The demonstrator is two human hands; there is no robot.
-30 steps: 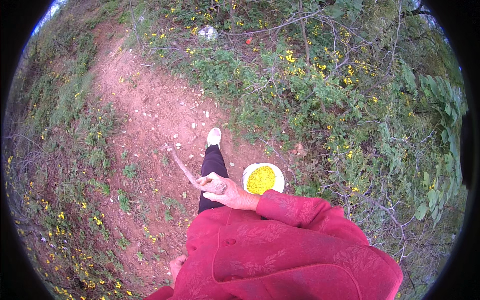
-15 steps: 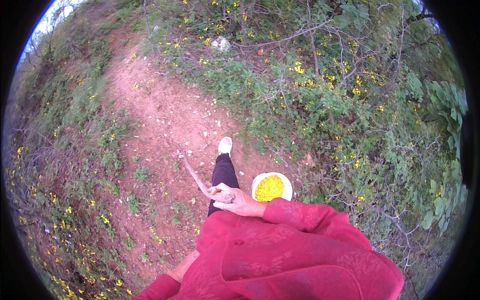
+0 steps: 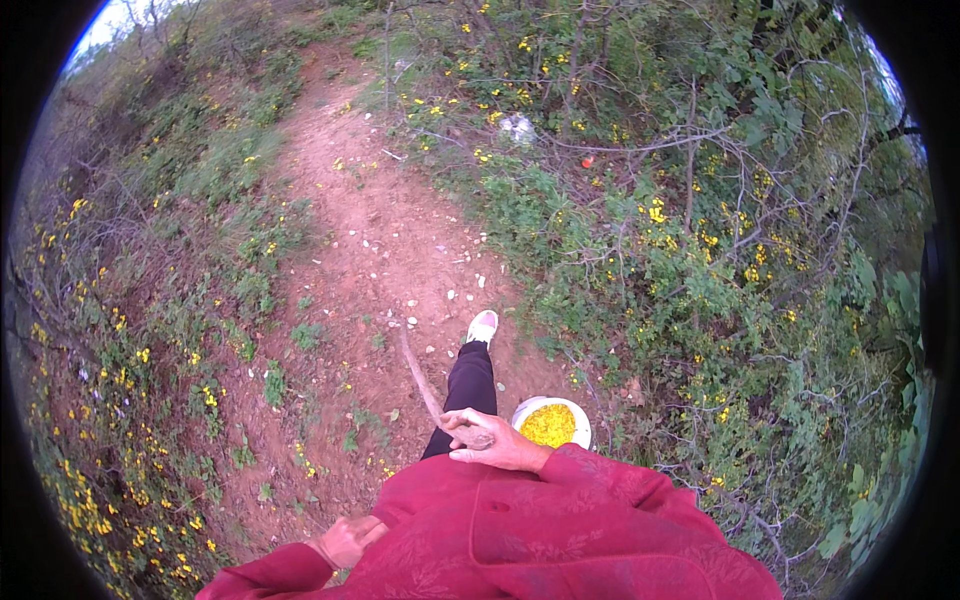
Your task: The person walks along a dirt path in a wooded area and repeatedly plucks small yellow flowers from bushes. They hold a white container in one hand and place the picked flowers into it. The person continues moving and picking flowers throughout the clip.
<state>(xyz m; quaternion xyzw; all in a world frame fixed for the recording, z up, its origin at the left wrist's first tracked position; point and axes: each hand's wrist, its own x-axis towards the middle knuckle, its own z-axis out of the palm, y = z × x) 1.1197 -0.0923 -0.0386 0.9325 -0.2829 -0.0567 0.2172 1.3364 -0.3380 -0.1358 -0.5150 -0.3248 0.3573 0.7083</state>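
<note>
My right hand (image 3: 500, 446) is closed round the upper end of a crooked wooden stick (image 3: 420, 378), whose thin lower end points forward and left over the dirt path. Just beyond my right wrist is a white bucket (image 3: 585, 429) filled with small yellow flowers (image 3: 549, 425). I cannot tell whether it hangs from my arm or stands on the ground. My left hand (image 3: 345, 542) is low at my left side, by the hem of my red jacket (image 3: 560, 525). Its fingers look curled in, and whatever they may hold is hidden.
A reddish dirt path (image 3: 385, 230) with scattered pale stones runs ahead and bends slightly left. Dense shrubs with yellow flowers (image 3: 655, 212) and bare branches crowd its right side. Low weeds (image 3: 200, 330) line the left. My light shoe (image 3: 482, 326) is forward on the path.
The view has shifted, so path and shrubs sit farther right and lower. My left hand has come into fuller view at the lower left. The stick stays in my right hand.
</note>
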